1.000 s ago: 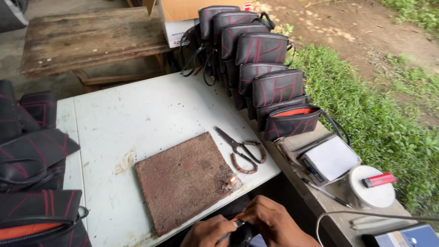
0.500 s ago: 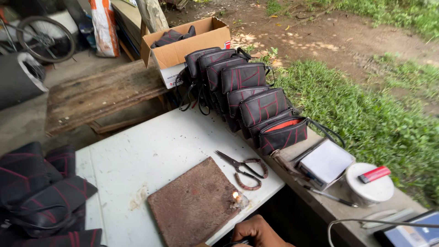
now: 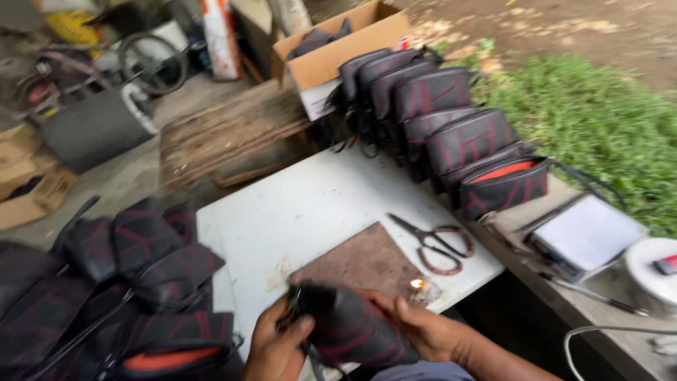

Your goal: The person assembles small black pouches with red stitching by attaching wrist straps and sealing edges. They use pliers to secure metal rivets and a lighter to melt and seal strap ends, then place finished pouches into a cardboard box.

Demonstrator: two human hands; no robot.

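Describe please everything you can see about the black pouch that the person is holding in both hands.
The black pouch is a small soft bag of dark, rubbery-looking material with thin red lines across it. It lies tilted, low over the near edge of the white table. The left hand grips its left end; the right hand supports its right side. Motion blur hides finer details.

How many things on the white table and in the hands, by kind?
Black pouch held in both hands: 1
Left hand, right hand: 2
Scissors: 1
Brown board: 1
Small flame at the board's edge: 1
Total: 6
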